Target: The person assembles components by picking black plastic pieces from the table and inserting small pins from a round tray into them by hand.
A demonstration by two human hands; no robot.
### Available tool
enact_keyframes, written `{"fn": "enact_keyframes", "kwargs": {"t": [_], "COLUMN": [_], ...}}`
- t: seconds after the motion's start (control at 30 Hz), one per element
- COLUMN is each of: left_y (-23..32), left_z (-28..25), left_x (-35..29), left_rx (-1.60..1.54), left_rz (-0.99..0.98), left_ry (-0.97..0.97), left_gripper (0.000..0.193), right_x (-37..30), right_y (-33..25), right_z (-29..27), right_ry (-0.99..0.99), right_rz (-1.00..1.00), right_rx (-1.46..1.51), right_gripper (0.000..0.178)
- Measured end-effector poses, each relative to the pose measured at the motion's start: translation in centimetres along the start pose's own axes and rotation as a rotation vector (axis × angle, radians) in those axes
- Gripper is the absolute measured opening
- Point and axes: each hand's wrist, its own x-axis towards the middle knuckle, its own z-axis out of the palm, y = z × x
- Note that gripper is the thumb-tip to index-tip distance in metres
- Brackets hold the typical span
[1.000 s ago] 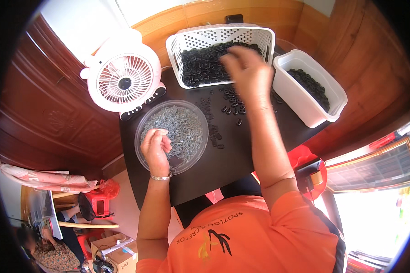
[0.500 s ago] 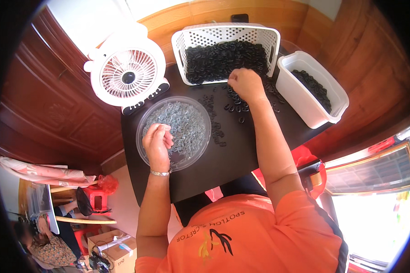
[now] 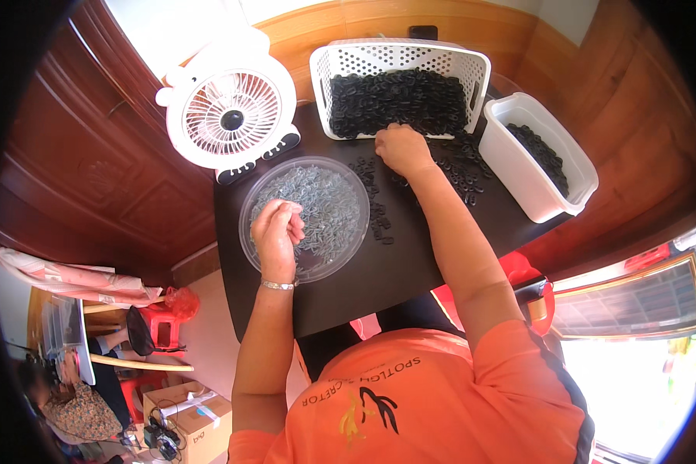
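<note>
I see the right hand [image 3: 404, 149] bent at the near rim of the white basket [image 3: 363, 58] of black rings [image 3: 398, 97], by the tabletop's [image 3: 410, 255] far edge; its fingertips are hidden, so I cannot tell what that grip pinches. Toward the left edge, the left hand [image 3: 277, 236] curls over grey pieces [image 3: 321, 205] in a bowl [image 3: 311, 265], its grip's contents unreadable.

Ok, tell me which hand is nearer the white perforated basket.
Right. The right hand is by the near edge of the perforated basket; the left hand is farther, over the round tub.
</note>
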Motion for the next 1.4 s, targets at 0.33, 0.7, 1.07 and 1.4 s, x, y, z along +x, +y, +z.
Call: {"fn": "enact_keyframes", "kwargs": {"t": [0.33, 0.7, 1.07, 1.4], "left_y": [-0.3, -0.8, -0.9, -0.2], "left_z": [0.0, -0.5, -0.7, -1.5], "left_x": [0.1, 0.6, 1.0, 1.1], "left_rx": [0.018, -0.072, -0.169, 0.006], "left_rz": [-0.019, -0.184, -0.164, -0.124], "left_ry": [-0.017, -0.121, -0.077, -0.004], "left_gripper": [0.017, 0.022, 0.012, 0.016], "right_x": [-0.6, -4.6, -5.1, -5.2], "right_y": [-1.6, -12.1, -12.4, -10.2], "right_z": [-0.9, -1.4, -0.7, -3.1], "right_ry": [-0.057, -0.260, -0.025, -0.217], "right_rz": [0.037, -0.191, -0.329, -0.576], "right_rx": [0.300, 1.145, 0.971, 0.423], "right_gripper": [0.017, 0.008, 0.012, 0.014]}}
